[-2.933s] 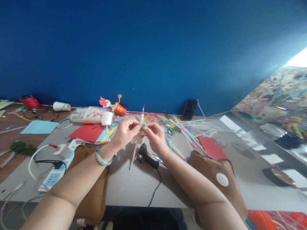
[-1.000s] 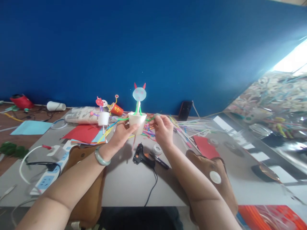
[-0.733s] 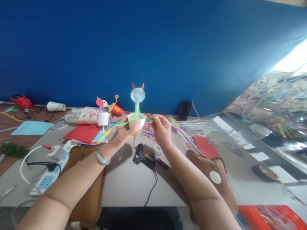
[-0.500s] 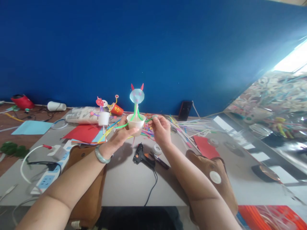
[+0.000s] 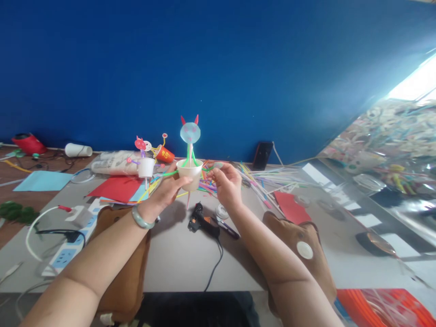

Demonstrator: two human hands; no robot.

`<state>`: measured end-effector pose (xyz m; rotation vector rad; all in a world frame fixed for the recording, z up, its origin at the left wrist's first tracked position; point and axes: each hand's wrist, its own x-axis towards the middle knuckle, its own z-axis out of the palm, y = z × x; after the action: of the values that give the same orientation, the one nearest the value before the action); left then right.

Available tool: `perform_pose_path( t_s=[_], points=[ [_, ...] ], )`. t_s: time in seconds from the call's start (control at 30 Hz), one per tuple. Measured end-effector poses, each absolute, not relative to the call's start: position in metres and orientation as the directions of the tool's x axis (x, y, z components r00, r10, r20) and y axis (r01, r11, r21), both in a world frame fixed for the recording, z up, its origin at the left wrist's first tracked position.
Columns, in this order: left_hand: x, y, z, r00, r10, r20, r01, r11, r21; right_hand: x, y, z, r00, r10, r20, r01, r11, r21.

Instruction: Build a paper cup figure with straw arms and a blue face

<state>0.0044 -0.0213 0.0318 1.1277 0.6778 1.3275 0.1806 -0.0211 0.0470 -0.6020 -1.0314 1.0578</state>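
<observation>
My left hand [image 5: 166, 190] is wrapped round a white paper cup [image 5: 190, 175], holding it upright above the table. Out of the cup rises a figure with a pale blue round paper head [image 5: 190, 132], two red pointed horns and green pipe-cleaner strands below it. A green pipe cleaner [image 5: 169, 174] sticks out at each side of the cup, and a thin stick shows beneath it. My right hand [image 5: 228, 184] is closed in a pinch at the end of the right-hand green strand, where a small pale disc [image 5: 218, 165] shows at the fingertips.
A black glue gun [image 5: 203, 221] with a cord, a tape roll [image 5: 221, 211] and a cutter [image 5: 227, 229] lie below my hands. Behind are loose sticks, another cup figure [image 5: 146, 167] and a dark phone [image 5: 262, 156]. A power strip [image 5: 64, 258] sits at left.
The cup and its figure have shifted slightly left and up with my left hand, the head turning more towards me. A pale disc now shows at my right fingertips.
</observation>
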Motion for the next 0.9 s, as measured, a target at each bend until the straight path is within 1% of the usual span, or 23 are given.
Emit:
perform_pose_path(
  t_s=[0.33,0.53,0.7,0.9],
  points=[
    [0.0064,-0.0231,0.0328,0.201,0.957,0.21,-0.4,-0.115,0.909,0.1797,-0.0217,0.0501,0.137,0.927,0.35,-0.431,0.374,-0.821],
    [0.0085,-0.0263,0.0349,0.194,0.953,0.232,-0.422,-0.133,0.897,0.1787,-0.0227,0.0491,0.16,0.923,0.349,-0.409,0.383,-0.828],
    [0.0078,-0.0255,0.0324,0.209,0.953,0.221,-0.416,-0.118,0.902,0.1789,-0.0217,0.0487,0.185,0.919,0.347,-0.414,0.393,-0.821],
    [0.0079,-0.0266,0.0352,0.201,0.952,0.229,-0.387,-0.138,0.912,0.1786,-0.0217,0.0491,0.181,0.921,0.345,-0.411,0.389,-0.824]
  ],
)
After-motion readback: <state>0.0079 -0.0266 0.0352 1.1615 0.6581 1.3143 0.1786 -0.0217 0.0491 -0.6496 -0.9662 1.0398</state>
